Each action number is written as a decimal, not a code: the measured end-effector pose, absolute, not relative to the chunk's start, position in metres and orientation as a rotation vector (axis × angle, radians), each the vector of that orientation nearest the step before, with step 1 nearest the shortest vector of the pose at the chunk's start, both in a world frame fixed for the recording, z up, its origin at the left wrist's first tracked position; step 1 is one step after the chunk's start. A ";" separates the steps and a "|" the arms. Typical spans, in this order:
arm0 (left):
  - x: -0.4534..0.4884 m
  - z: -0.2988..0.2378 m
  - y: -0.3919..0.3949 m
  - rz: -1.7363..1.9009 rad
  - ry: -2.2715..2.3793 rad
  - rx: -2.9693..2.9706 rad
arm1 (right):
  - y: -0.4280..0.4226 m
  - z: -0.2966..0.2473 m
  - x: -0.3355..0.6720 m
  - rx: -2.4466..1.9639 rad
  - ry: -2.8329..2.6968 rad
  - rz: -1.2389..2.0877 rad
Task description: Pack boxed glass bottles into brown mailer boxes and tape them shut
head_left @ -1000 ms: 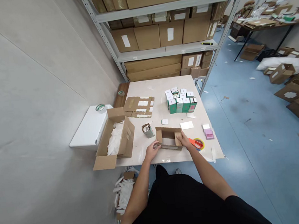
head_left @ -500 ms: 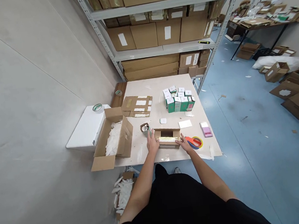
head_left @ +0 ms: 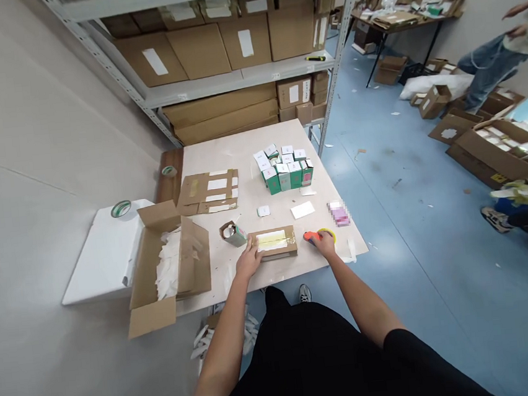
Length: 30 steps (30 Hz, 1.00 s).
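Note:
A small cardboard box (head_left: 275, 246) lies on the table near its front edge, its top flaps closed and a strip of shiny tape and a white label on top. My left hand (head_left: 248, 259) grips the box's left end. To the right of the box, my right hand (head_left: 325, 244) is closed around an orange tape dispenser (head_left: 312, 236) with a yellow ring; the fingers partly hide it. Just beyond my left hand stands a small open carton (head_left: 232, 233) with something pale inside. A white card (head_left: 302, 210) lies behind the dispenser.
Several green-and-white cartons (head_left: 288, 174) stand at the back. Flattened cardboard (head_left: 210, 191) lies left of them. An open box (head_left: 195, 254) with white packing material stands at the left edge. A purple item (head_left: 339, 213) lies at right. Shelving (head_left: 234, 79) rises behind; a person (head_left: 489, 64) is far right.
The small box's open top has been closed. My right hand has left the box and taken hold of the tape dispenser. The view has turned right, bringing a person into sight.

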<state>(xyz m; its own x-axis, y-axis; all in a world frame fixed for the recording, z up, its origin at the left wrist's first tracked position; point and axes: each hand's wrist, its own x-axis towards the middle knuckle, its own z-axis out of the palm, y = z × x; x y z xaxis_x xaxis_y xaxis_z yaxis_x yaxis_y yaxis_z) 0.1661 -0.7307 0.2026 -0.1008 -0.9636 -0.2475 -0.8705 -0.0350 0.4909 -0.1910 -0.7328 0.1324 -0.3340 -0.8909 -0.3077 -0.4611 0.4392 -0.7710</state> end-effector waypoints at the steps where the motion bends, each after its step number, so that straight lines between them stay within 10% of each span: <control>1: 0.166 0.201 -0.728 -0.834 -2.058 1.989 | -0.730 0.127 -0.197 -1.138 1.963 -0.683; 16: 0.162 0.198 -0.724 -0.878 -2.016 1.962 | -0.743 0.117 -0.206 -1.356 2.101 -0.233; 30: 0.146 0.191 -0.731 -0.906 -1.937 1.929 | -0.764 0.228 -0.219 -1.621 1.919 -1.262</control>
<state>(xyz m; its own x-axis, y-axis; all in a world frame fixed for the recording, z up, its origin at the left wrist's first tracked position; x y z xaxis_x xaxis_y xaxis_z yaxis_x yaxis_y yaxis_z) 0.1463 -0.7309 0.1906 -0.0839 -0.9671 -0.2402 -0.8044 -0.0765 0.5891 -0.2185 -0.7637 0.2279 -0.2987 -0.9115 0.2826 -0.6202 -0.0396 -0.7835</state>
